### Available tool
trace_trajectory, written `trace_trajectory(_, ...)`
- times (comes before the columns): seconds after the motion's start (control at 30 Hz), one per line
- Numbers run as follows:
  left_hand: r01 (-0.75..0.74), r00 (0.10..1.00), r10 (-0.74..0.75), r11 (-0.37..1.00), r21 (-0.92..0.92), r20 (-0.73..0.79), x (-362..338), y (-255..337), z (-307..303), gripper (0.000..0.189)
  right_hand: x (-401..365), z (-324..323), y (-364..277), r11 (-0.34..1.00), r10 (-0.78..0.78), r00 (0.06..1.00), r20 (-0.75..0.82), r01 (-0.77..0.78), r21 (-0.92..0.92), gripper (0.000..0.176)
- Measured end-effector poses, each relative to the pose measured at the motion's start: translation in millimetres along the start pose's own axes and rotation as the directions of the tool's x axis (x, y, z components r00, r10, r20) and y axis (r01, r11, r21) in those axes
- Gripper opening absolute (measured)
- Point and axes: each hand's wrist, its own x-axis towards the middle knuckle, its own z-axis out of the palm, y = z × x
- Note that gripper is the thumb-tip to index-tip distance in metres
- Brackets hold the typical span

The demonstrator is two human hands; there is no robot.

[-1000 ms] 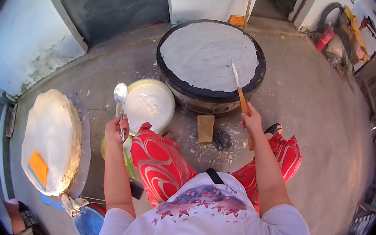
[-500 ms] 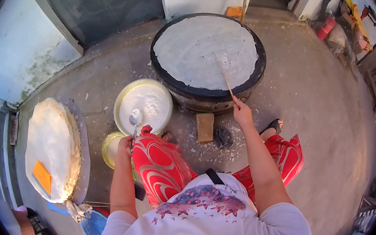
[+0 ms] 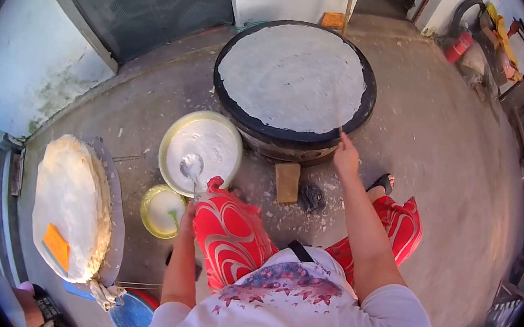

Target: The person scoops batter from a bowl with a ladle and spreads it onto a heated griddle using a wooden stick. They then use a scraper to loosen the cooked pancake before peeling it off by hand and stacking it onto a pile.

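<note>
A large round black griddle point(image 3: 227, 104) stands ahead, its top covered by a thin sheet of pale batter point(image 3: 291, 73). At its near right rim my right hand point(image 3: 346, 157) is closed round a thin wooden stick, whose far part is blurred over the batter. My left hand point(image 3: 189, 213), partly hidden by the red trouser knee, holds a metal ladle point(image 3: 191, 166). The ladle's bowl is over the near part of a large yellow basin point(image 3: 164, 146) of white batter. Beside my left hand sits a smaller yellow bowl point(image 3: 146, 223) with white liquid and a green utensil.
At the left lies a tall stack of pale round sheets point(image 3: 71, 193) with an orange scraper point(image 3: 57, 246) on top. A brick point(image 3: 286, 182) and a black bundle point(image 3: 312, 196) lie before the griddle. A blue tub point(image 3: 131, 316) is low left; a red canister point(image 3: 459, 47) stands far right.
My right hand has moved slightly right and up, and the stick has swung toward the griddle's right side. My left hand and the ladle have shifted a little; the small bowl shows more fully.
</note>
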Motion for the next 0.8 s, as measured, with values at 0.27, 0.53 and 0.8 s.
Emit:
trace_trajectory(0.27, -0.169, 0.979, 0.184, 0.973, 0.155, -0.087, 33.0, -36.0, -70.4, 0.053, -15.1, -25.6, -111.8, 0.724, -0.002, 0.612, 0.791, -0.545, 0.424, 0.045)
trace_trajectory(0.53, -0.186, 0.869, 0.291, 0.942, 0.28, -0.401, -28.9, -35.0, -69.4, 0.05, 35.5, -6.0, -80.8, 0.605, 0.149, 0.692, 0.706, -0.628, 0.489, 0.057)
trace_trajectory(0.8, -0.18, 0.889, 0.245, 0.964, 0.197, -0.388, -55.0, -40.1, -59.8, 0.032, 83.0, 40.7, -82.5, 0.727, 0.261, 0.713, 0.651, -0.589, 0.354, 0.042)
